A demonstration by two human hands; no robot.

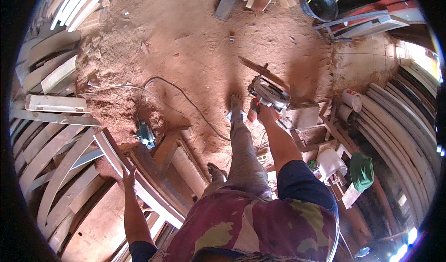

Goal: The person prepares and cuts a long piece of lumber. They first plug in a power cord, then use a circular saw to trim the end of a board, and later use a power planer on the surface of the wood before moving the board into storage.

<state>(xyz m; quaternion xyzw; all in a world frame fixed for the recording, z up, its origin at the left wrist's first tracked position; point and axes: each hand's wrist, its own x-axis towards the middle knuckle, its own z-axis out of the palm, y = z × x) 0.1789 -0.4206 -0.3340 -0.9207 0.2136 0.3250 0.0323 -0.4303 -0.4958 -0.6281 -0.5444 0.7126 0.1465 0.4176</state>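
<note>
My right hand [266, 115] is closed round the red handle of a circular saw [270, 94], out in front of me above the dusty ground. Beyond the saw lies a narrow strip of wood [260, 71]; I cannot tell whether the two touch. Down at my left side, my left hand [129, 177] grips the edge of a long wooden board [147, 194], which has a pale face and slants beside my leg. Part of that board is hidden by my body and clothing.
A teal power tool [145, 135] sits on sawdust at left, near a dark cord [188, 96] trailing toward my feet. Planks [58, 146] crowd the left, and long boards [395, 127] line the right. A black bucket [319, 4] stands far right; a white bucket [331, 163] is nearer.
</note>
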